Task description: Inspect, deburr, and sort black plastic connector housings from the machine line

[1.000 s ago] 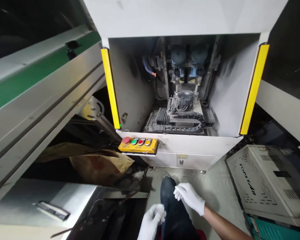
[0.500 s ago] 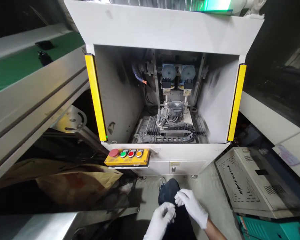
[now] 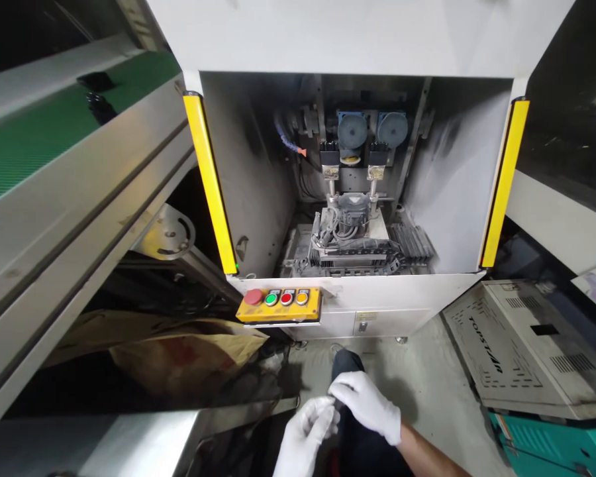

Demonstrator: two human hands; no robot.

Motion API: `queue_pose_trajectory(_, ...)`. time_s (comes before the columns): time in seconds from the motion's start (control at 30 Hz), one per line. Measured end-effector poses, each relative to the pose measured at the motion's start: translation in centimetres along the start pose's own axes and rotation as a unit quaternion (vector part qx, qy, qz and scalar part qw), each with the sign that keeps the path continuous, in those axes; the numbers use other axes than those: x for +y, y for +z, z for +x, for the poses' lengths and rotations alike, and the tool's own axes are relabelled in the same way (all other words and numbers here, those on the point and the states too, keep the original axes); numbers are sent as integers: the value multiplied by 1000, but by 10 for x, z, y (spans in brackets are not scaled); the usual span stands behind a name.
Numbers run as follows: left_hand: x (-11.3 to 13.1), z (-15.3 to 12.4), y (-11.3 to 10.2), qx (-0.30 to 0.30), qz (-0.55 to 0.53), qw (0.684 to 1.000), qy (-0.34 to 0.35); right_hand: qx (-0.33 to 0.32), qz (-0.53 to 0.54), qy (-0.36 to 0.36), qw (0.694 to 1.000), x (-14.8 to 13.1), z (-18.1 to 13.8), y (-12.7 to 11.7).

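Observation:
My left hand, in a white glove, is low in the head view with its fingers curled and pressed together. My right hand, gloved alike, meets it from the right. Its bent fingertips are at the left hand's fingers, and whatever may lie between them is too small to make out. Ahead is a white machine cabinet with an open front. Inside, two black ribbed parts stand upright on posts of a carriage, in front of two blue-grey discs.
A yellow button box juts from the cabinet's lower left front. Yellow strips line the opening's sides. To the left runs a green conveyor carrying black parts, with a paper bag underneath. A grey TOPSTAR box stands right.
My right fingers have moved left and now meet my left hand. The carriage with the black parts has shifted left relative to the discs. My view has moved closer to the cabinet.

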State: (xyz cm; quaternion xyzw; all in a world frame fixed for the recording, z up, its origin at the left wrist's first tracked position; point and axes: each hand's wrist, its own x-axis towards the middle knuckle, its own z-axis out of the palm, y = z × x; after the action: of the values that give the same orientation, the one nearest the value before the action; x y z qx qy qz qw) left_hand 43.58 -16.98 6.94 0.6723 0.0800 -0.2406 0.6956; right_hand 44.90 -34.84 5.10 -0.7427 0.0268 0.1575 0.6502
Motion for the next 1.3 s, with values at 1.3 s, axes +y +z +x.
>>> queue_pose_trajectory(1.3, 444, 316, 66, -78, 71, 925, 364, 112, 34, -397, 910, -323, 292, -282)
